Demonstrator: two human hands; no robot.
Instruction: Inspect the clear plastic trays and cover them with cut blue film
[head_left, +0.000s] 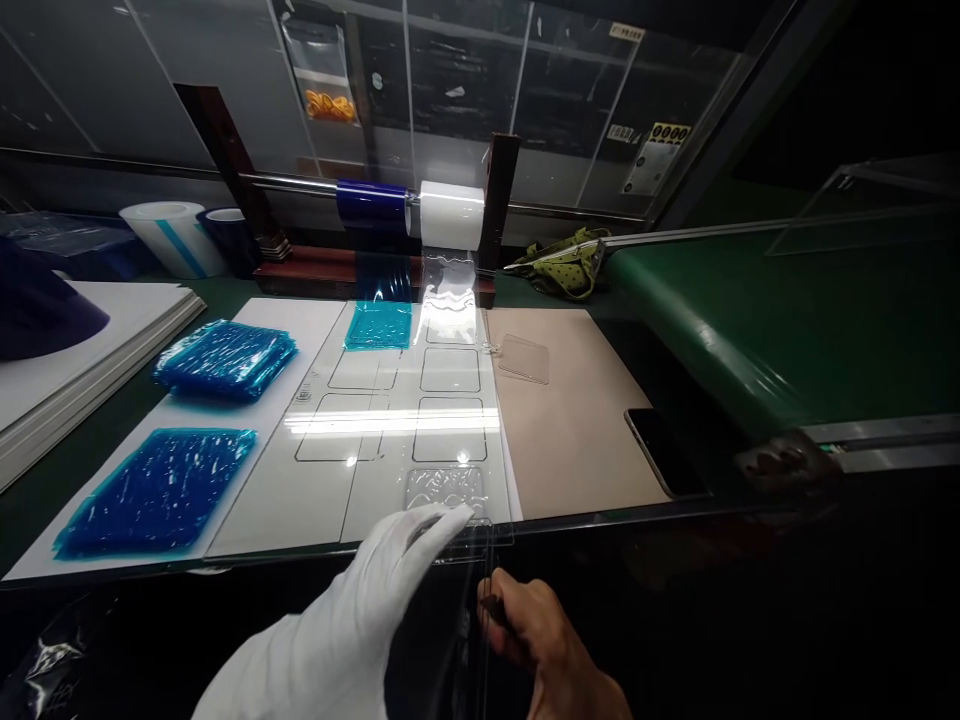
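My left hand point(375, 590), in a white glove, reaches to the table's front edge, thumb and fingers closed on a clear sheet point(480, 535). Bare, my right hand point(536, 630) is just to the right and lower, its fingers curled round a small dark tool point(496, 612) beside that sheet's edge. Just beyond the glove lies a clear rectangular piece point(444, 487) on the white board point(390, 440) with outlined rectangles. Clear film point(450, 285) hangs from a white roll point(452, 215), and blue film point(381, 322) comes from a blue roll point(373, 207).
Two piles of blue film sheets point(157, 490) lie at the left, near stacked white boards point(97, 350). On the brown board point(570, 430) is a thin clear plate point(525, 358). A phone point(664, 452) rests at its right edge, before the green belt point(697, 320).
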